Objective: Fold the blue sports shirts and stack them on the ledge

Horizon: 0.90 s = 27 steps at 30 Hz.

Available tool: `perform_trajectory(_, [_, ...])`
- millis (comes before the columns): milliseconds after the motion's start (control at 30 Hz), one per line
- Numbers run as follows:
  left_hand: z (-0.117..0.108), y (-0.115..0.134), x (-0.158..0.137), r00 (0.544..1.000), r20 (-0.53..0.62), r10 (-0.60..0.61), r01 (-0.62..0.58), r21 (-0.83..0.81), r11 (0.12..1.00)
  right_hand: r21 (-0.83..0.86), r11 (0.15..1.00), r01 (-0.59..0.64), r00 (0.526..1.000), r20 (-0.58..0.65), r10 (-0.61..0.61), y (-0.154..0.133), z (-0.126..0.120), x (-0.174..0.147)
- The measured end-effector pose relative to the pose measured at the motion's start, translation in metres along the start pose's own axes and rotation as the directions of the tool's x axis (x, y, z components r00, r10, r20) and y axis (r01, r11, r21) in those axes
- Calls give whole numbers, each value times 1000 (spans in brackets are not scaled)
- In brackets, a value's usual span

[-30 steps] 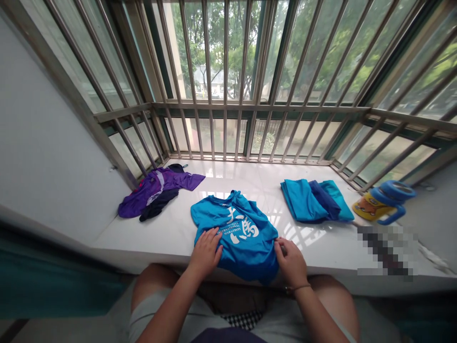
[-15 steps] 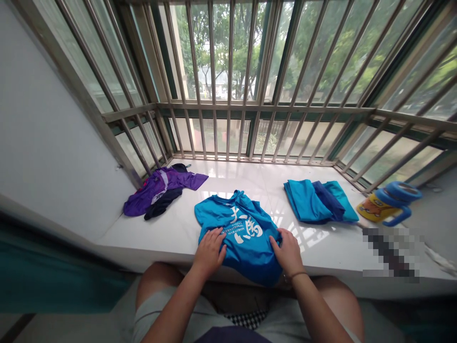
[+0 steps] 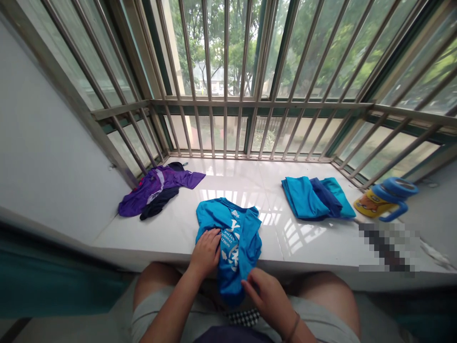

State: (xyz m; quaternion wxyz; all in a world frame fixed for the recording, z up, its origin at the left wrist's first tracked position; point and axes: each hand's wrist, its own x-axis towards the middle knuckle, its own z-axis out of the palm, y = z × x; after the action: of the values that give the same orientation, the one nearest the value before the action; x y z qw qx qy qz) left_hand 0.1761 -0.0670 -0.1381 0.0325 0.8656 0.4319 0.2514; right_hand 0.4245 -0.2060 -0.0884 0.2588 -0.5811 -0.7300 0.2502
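A blue T-shirt (image 3: 228, 228) with white lettering lies on the white sill, its lower end hanging over the front edge. Its right side is folded in across the print. My left hand (image 3: 206, 252) rests on the shirt's left part, fingers stretched out over the cloth. At the lower right edge, my right hand (image 3: 266, 293) is closed, with thumb and finger pinching the shirt's cloth. A bracelet circles the right wrist.
On the sill (image 3: 250, 178), purple and dark clothes (image 3: 160, 190) lie crumpled at left. Folded blue garments (image 3: 314, 197) lie at right beside a yellow and blue mug (image 3: 385, 199). A pixelated patch covers something dark near the right edge. Metal bars (image 3: 228, 102) stand behind.
The shirt's right side has been folded inward over the print, narrowing it. My right hand has moved left and down with the edge; my left hand stays nearly in place.
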Motion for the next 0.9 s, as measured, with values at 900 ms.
perform_trajectory(900, [-51, 79, -4, 934, 211, -290, 315, -868, 384, 83, 977, 195, 911, -385, -150, -28, -15, 28])
